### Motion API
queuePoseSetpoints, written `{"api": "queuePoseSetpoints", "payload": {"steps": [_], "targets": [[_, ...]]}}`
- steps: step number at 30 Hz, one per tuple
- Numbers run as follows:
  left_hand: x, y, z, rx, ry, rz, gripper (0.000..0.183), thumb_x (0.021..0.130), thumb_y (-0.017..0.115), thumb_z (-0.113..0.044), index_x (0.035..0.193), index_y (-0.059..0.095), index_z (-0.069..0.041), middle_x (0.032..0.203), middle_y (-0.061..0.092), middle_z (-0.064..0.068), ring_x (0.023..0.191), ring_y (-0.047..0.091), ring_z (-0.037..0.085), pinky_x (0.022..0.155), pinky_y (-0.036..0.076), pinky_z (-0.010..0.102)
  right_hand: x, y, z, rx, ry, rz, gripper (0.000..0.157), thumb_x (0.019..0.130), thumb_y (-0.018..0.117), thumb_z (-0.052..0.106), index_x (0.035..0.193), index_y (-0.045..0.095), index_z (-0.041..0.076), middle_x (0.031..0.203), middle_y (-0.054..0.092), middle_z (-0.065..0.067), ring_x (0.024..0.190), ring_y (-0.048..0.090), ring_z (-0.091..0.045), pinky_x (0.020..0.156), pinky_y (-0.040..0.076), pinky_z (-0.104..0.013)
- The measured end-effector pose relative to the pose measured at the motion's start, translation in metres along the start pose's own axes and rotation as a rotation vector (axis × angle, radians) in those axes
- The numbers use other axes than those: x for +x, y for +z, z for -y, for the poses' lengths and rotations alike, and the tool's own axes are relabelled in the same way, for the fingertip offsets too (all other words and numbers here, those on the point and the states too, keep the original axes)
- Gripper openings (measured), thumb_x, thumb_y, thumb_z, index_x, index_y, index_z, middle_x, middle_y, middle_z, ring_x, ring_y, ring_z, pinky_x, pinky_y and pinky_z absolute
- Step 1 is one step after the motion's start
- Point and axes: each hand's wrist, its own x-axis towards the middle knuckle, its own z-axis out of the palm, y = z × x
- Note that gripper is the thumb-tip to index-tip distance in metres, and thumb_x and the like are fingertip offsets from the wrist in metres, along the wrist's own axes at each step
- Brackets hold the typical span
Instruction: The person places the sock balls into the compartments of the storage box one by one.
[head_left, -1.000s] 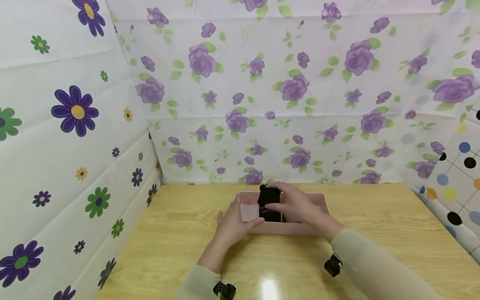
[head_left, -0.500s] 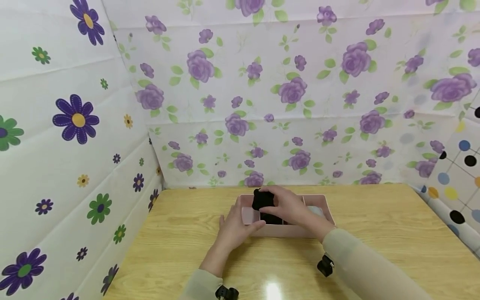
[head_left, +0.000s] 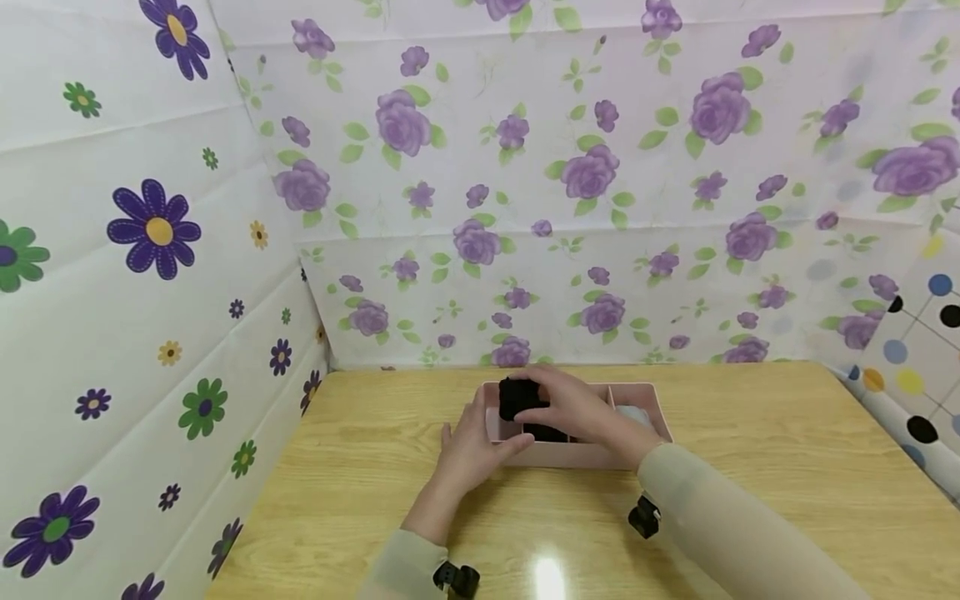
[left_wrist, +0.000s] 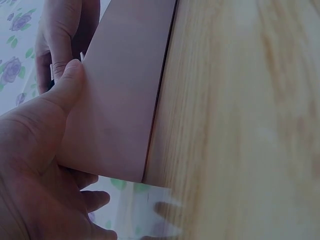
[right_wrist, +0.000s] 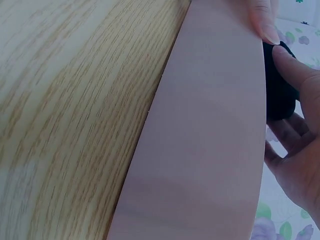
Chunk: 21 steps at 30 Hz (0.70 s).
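Observation:
A pink divided storage box (head_left: 577, 456) stands on the table. My left hand (head_left: 467, 457) holds its left end, thumb on the front rim and fingers round the side; the left wrist view shows the thumb (left_wrist: 70, 82) at that corner. Over the left compartments, my right hand (head_left: 576, 404) grips a black, soft-looking rolled cloth bundle (head_left: 514, 402) between thumb and fingers. In the right wrist view, the bundle (right_wrist: 280, 92) shows just behind the front rim. More black cloth (head_left: 546, 433) lies in the compartment beneath the right hand.
Pale cloth (head_left: 634, 414) lies in the box's right compartment. Thin dividers (head_left: 611, 395) separate the compartments. A light wooden table (head_left: 360, 475) extends on both sides, with a flowered cloth backdrop (head_left: 525, 275) behind its far edge.
My right hand has moved a little left with the black bundle, from above the black cloth compartment toward the leftmost one. My left hand has stayed on the box's end.

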Motion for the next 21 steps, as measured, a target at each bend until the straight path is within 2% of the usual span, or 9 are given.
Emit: {"api": "queuePoseSetpoints", "payload": {"steps": [9, 17, 21], "targets": [[0.0, -0.001, -0.001, -0.019, 0.005, -0.01, 0.12, 0.095, 0.078, -0.069, 0.178, 0.015, -0.01, 0.174, 0.04, 0.017, 0.156, 0.044, 0.042, 0.121, 0.007, 0.086, 0.002, 0.002, -0.004, 0.104, -0.024, 0.02, 0.073, 0.102, 0.083, 0.03, 0.167, 0.049, 0.022, 0.166, 0.048, -0.008, 0.146, 0.057, -0.035, 0.111, 0.055, -0.053], [0.001, 0.0, 0.0, 0.004, -0.017, 0.003, 0.123, 0.095, 0.076, -0.073, 0.178, 0.011, -0.009, 0.177, 0.035, 0.016, 0.162, 0.033, 0.041, 0.124, 0.007, 0.083, -0.008, 0.0, -0.012, 0.182, -0.039, 0.003, 0.073, 0.104, 0.08, 0.022, 0.168, 0.046, 0.013, 0.17, 0.044, -0.012, 0.149, 0.054, -0.041, 0.114, 0.051, -0.06], [0.0, 0.0, 0.0, 0.001, -0.021, 0.01, 0.123, 0.095, 0.075, -0.073, 0.178, 0.011, -0.009, 0.177, 0.033, 0.017, 0.163, 0.03, 0.042, 0.124, 0.006, 0.082, -0.014, -0.002, -0.016, 0.098, -0.064, -0.035, 0.072, 0.104, 0.081, 0.024, 0.167, 0.048, 0.011, 0.169, 0.046, -0.014, 0.148, 0.054, -0.041, 0.113, 0.052, -0.06]]}}
